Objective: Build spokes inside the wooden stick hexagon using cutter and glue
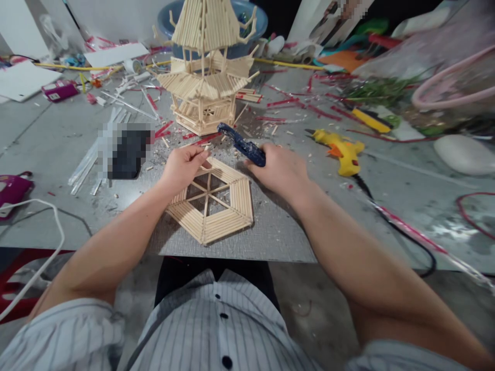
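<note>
Pinched in the fingertips of my left hand (186, 164) is a short pale wooden stick (208, 148), mostly hidden by the fingers. My right hand (284, 167) is closed around a dark blue pliers-like tool (243, 144), its head pointing up and left, apart from the stick. Below both hands a flat hexagonal frame of wooden sticks (228, 222) lies on the table, with thin spokes meeting at its middle. My left hand covers its upper left edge. Just beyond stands a tiered wooden-stick pagoda (201, 87).
On the grey table (286, 232), a yellow glue gun (346, 152) lies right and a dark phone (129, 152) left. Clear glue sticks (88, 154), red plastic strips and stick offcuts are scattered about. A blue basin (164, 23) stands behind the pagoda. A white cable (58, 226) crosses the left edge.
</note>
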Available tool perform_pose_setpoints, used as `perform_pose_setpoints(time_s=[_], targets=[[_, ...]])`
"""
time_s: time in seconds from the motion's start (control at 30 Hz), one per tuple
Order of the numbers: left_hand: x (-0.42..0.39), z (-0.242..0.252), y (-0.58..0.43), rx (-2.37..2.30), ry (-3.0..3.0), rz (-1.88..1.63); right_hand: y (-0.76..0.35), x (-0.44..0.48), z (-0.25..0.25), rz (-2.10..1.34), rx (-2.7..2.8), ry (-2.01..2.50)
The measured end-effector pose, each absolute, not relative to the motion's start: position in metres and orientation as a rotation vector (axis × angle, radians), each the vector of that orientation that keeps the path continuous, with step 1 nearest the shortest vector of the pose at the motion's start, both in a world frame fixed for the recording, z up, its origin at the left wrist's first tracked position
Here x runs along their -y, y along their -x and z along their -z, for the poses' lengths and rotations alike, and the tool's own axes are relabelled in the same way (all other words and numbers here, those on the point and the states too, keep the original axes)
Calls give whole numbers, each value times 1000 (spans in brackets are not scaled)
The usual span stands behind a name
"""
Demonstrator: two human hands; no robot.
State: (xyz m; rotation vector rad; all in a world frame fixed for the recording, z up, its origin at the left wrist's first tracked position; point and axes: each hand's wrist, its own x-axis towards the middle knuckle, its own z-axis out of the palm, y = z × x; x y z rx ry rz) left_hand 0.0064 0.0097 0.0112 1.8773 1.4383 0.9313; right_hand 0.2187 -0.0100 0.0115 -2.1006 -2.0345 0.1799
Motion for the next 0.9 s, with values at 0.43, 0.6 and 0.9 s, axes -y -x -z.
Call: perform_pose_setpoints(time_s=[0.43, 0.6, 0.9], targets=[[-12, -5, -4, -1388, -2027, -1019, -226, 13, -8, -90, 1959, 1793], [-7, -5, -6, -1361, -2090, -1029, -231, 5, -2, -534, 1448, 1449], [14, -13, -16, -1175, -2362, -717, -227, 2, -5, -1007, 1120, 1292]])
